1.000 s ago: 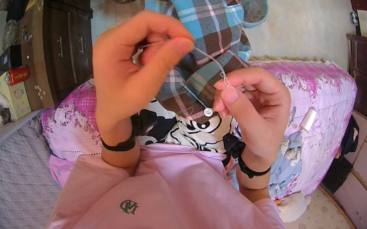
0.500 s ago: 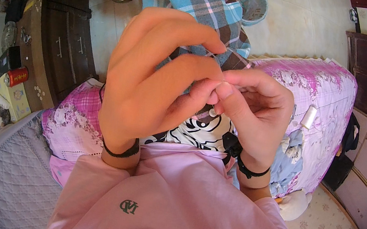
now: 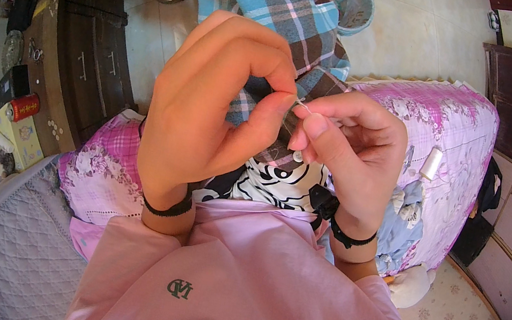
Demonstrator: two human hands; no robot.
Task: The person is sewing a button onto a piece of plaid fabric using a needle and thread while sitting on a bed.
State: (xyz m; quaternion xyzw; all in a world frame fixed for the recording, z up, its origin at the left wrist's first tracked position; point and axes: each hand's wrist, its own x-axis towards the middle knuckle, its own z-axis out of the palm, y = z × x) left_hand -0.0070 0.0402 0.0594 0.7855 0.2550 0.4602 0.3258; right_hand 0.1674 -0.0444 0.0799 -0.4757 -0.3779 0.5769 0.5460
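Note:
In front of my chest, my left hand (image 3: 210,107) and my right hand (image 3: 361,148) are close together, each in a pinch of thumb and forefinger. A short length of white thread (image 3: 302,104) runs between the two pinches, and both hands hold it. Whether a needle is with it is too small to tell. Below the hands lies a plaid shirt (image 3: 291,1) in blue, brown and white, spread over my lap and away from me. A pale button (image 3: 298,156) shows on its cloth beneath the right fingers.
On the pink floral bedcover (image 3: 468,122) at the right lies a spool of white thread (image 3: 431,163), near crumpled blue cloth (image 3: 404,220). A blue bin (image 3: 355,6) stands on the floor beyond. A dark wooden cabinet (image 3: 94,49) with things on top is at the left.
My left thumb and forefinger have closed into a pinch and drawn slightly left from my right fingertips. The white thread now shows between them. My right hand has barely moved.

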